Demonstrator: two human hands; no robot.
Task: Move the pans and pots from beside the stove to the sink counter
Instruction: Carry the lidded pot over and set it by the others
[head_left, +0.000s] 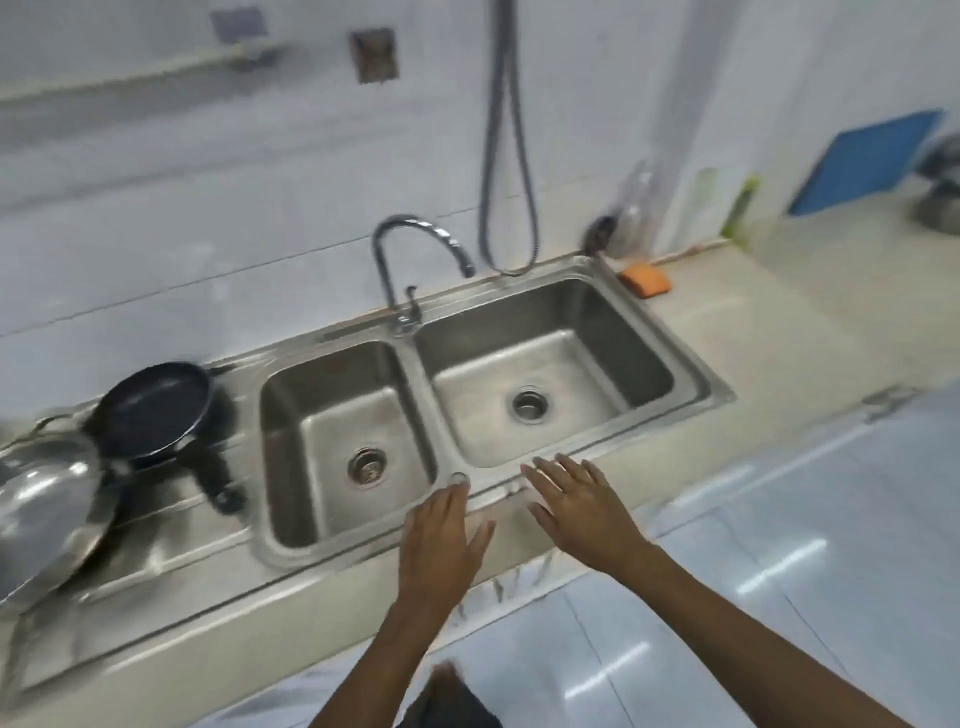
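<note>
A black frying pan (156, 410) lies on the steel drainboard (171, 551) left of the double sink (691, 364), its handle pointing toward me. A shiny steel pot or lid (47, 514) leans at the far left edge, touching the pan. My left hand (444, 540) hovers open over the sink's front rim, fingers spread, holding nothing. Just to its right, my right hand (582, 512) is open too, palm down above the counter edge. Both hands are well apart from the pan. The picture is blurred by motion.
A curved tap (410, 244) stands behind the sink divider. An orange sponge (645, 278) and a bottle (636, 208) sit at the sink's back right. The beige counter (810, 312) runs right toward a blurred metal object (940, 202) at the far right edge. White tiled floor lies below.
</note>
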